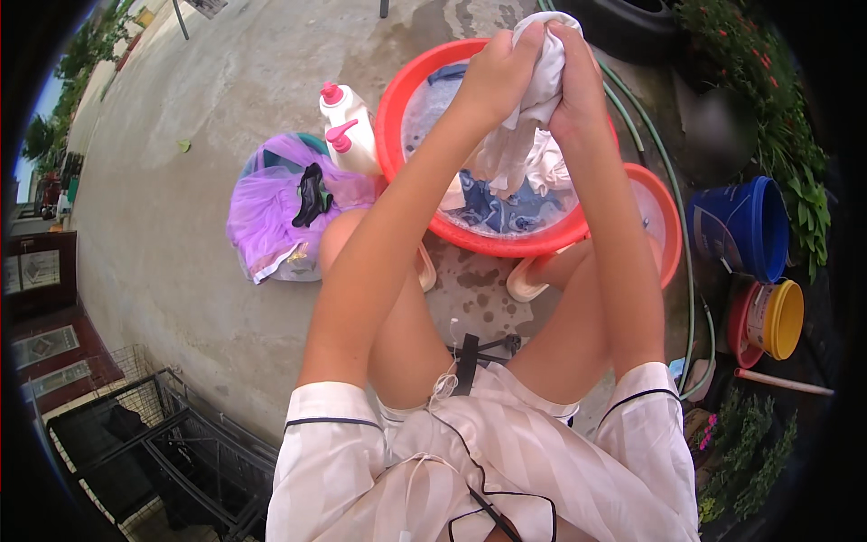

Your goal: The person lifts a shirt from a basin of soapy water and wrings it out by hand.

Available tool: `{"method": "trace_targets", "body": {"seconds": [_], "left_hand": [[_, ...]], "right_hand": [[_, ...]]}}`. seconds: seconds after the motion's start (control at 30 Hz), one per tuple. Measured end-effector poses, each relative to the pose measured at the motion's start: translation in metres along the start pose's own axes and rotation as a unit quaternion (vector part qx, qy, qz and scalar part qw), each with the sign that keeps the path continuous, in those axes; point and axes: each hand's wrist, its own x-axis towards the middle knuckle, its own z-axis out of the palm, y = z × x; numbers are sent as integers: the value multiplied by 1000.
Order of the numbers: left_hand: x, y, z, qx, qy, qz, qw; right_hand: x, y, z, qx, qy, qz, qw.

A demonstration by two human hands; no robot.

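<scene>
Both of my hands grip a bunched white cloth [545,72] raised over the red basin [390,117], part of it hanging down toward the water. My left hand [501,77] is closed on the cloth's left side, and my right hand [578,86] is closed on its right side. In the basin, blue fabric [497,210] and more white cloth [547,164] lie in soapy water.
Two white pump bottles [348,144] and a tub with purple tulle [266,208] stand at left. At right are a smaller red basin [666,226], green hose [652,122], blue bucket [736,226] and yellow bucket [784,318]. A black metal rack [144,443] sits lower left.
</scene>
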Motion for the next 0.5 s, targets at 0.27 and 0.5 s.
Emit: {"method": "trace_targets", "body": {"seconds": [0.27,0.5], "left_hand": [[-17,16,12,-23,16,69,997],[-16,39,12,-201,92,143,965]], "right_hand": [[9,-18,-5,-49,-47,-185,980],[-6,-32,6,-240,-50,-298,922]]}}
